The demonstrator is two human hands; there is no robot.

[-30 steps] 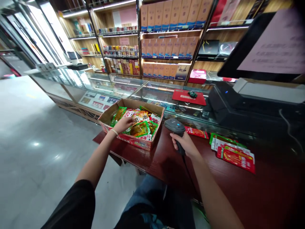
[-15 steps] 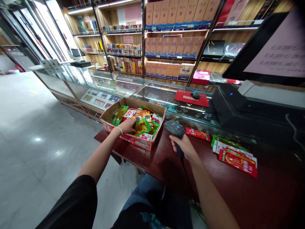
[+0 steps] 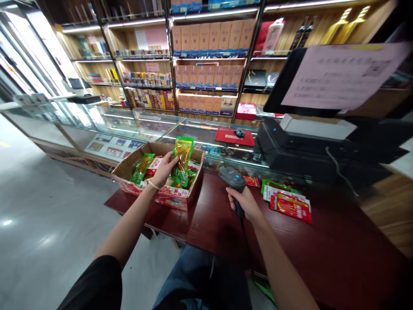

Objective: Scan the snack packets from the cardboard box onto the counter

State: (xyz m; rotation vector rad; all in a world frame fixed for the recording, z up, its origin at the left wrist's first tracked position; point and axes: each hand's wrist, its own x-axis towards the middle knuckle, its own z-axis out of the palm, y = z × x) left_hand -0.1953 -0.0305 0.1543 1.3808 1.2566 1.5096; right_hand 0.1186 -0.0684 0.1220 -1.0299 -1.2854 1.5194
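Left hand (image 3: 163, 170): pinching a green-edged snack packet (image 3: 183, 156), centre frame, over a cardboard box (image 3: 177, 202); whether its lower end touches the packets (image 3: 142, 168) beneath, cannot tell | Right hand (image 3: 244, 201): closed round a barcode scanner (image 3: 232, 176), right of centre, handle (image 3: 239, 209) partly covered | Notice (image 3: 332, 82), upper right: print too blurred to read | Right forearm (image 3: 279, 256): cut off below

One view from the person's head, above and behind the fingers (image 3: 231, 192), looking forward and down, left hand (image 3: 162, 171) and right hand (image 3: 245, 202) near, shelves (image 3: 209, 58) well beyond the fingers
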